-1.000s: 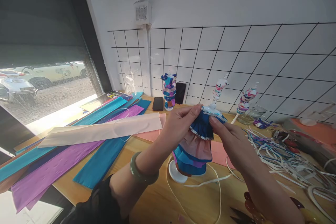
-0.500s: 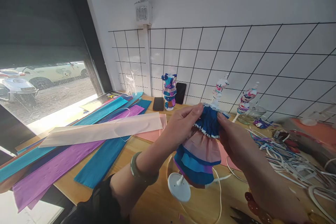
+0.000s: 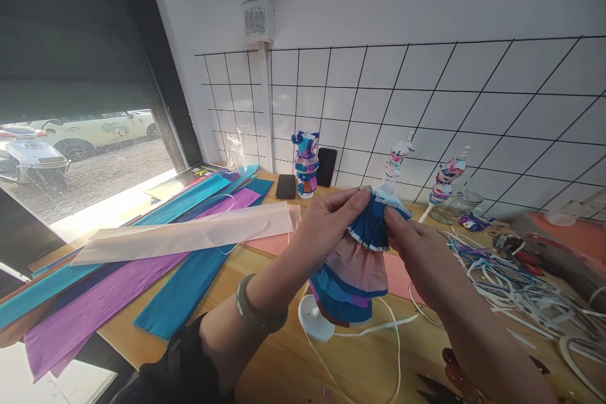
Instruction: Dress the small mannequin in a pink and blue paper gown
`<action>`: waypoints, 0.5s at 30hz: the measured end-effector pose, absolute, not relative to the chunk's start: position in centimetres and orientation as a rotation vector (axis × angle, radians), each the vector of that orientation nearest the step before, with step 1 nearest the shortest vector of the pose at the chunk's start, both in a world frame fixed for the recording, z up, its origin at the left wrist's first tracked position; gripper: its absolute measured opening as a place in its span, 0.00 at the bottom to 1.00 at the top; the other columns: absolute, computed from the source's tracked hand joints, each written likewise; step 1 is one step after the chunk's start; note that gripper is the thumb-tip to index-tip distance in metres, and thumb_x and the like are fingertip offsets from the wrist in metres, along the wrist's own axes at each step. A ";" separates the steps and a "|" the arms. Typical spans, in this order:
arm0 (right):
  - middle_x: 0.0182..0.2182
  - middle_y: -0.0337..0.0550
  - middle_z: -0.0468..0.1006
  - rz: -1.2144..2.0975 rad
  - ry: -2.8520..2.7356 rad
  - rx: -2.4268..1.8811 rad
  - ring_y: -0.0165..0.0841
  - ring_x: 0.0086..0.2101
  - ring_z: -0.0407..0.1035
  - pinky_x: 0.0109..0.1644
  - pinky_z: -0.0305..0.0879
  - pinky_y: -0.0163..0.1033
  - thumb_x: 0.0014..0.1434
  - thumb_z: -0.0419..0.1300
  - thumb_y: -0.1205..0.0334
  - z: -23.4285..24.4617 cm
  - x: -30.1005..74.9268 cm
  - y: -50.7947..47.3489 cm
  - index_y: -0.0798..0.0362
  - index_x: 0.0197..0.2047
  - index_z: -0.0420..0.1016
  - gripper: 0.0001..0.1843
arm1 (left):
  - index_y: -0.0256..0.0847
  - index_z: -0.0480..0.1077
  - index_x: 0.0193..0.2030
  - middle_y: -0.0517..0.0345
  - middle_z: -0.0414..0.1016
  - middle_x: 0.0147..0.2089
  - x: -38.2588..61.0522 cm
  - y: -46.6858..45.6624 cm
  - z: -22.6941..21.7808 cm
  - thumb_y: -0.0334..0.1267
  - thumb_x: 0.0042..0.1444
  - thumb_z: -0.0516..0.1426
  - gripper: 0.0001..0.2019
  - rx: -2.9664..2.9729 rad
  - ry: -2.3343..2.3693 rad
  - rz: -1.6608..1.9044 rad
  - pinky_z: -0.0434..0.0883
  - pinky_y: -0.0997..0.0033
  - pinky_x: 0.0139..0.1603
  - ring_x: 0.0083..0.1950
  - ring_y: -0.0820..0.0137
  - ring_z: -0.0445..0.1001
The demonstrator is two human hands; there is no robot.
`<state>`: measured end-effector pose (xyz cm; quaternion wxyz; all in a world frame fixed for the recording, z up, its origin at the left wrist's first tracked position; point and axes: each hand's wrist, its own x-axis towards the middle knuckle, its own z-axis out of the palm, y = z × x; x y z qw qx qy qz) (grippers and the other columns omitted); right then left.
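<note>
Between my hands is a dark blue pleated paper ruffle with a white-trimmed lower edge. My left hand pinches its left top edge, and the fingers of my right hand press its right side. It lies against the waist of a small dress-form stand. Below it hangs a tiered paper skirt in pink, blue, purple and brown. The form's round white base is tilted toward me. Much of the form's body is hidden by paper and fingers.
Crepe paper strips lie across the left of the table. Decorated dress forms and phones stand or lie along the wall. Tangled cords and a glass bowl are at right; dark scissors blades are near the front edge.
The skirt and base have swung slightly up and to the left as the form tilts. My right fingers have shifted a little left along the ruffle; my left hand still pinches it.
</note>
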<state>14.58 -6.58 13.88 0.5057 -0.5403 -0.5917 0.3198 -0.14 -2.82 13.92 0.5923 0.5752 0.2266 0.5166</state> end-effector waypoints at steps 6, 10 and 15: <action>0.33 0.43 0.84 1.022 -1.278 -1.137 0.44 0.43 0.76 0.51 0.70 0.48 0.56 0.58 0.38 13.0 15.3 -5.7 0.46 0.30 0.81 0.22 | 0.39 0.78 0.43 0.52 0.78 0.40 -0.4 -3.0 14.3 0.52 0.61 0.54 0.19 1.353 0.608 1.159 0.69 0.66 0.46 0.42 0.68 0.73; 0.39 0.43 0.84 1.149 -1.211 -1.054 0.44 0.46 0.75 0.54 0.68 0.49 0.57 0.58 0.38 12.7 15.6 -5.3 0.46 0.37 0.82 0.22 | 0.40 0.75 0.52 0.51 0.78 0.46 -0.5 -3.0 14.5 0.47 0.60 0.56 0.18 1.353 0.588 1.137 0.69 0.64 0.50 0.46 0.67 0.73; 0.39 0.44 0.85 1.232 -1.097 -0.965 0.45 0.44 0.77 0.50 0.72 0.49 0.57 0.58 0.40 13.1 14.9 -5.6 0.46 0.38 0.82 0.20 | 0.39 0.68 0.60 0.52 0.78 0.41 -0.4 -2.7 14.1 0.43 0.53 0.63 0.28 1.290 0.487 1.139 0.69 0.63 0.51 0.44 0.68 0.74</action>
